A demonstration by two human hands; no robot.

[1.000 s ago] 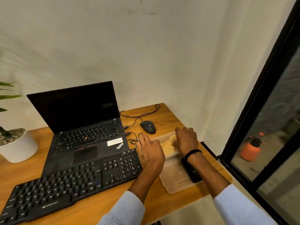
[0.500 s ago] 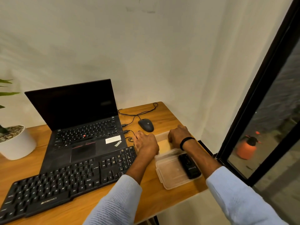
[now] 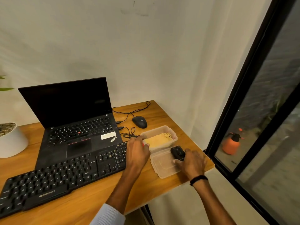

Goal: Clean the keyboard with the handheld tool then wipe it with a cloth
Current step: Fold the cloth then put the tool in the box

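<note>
Right hand has drawn back from the tub to curl round the handheld tool on the clear lid; left hand touches the tub's left rim, grip indiscernible. Keyboard lies near-left on the wooden desk, white wall behind, window right.

- Desk, lower frame: smooth wood with a faint sheen.
- Keyboard, lower left: matt black plastic.
- Box and lid, centre right: translucent plastic.
- Cloth, in the box: soft yellow fabric.
- Tool, on the lid: black plastic.
- Pot, left edge: smooth white.
</note>
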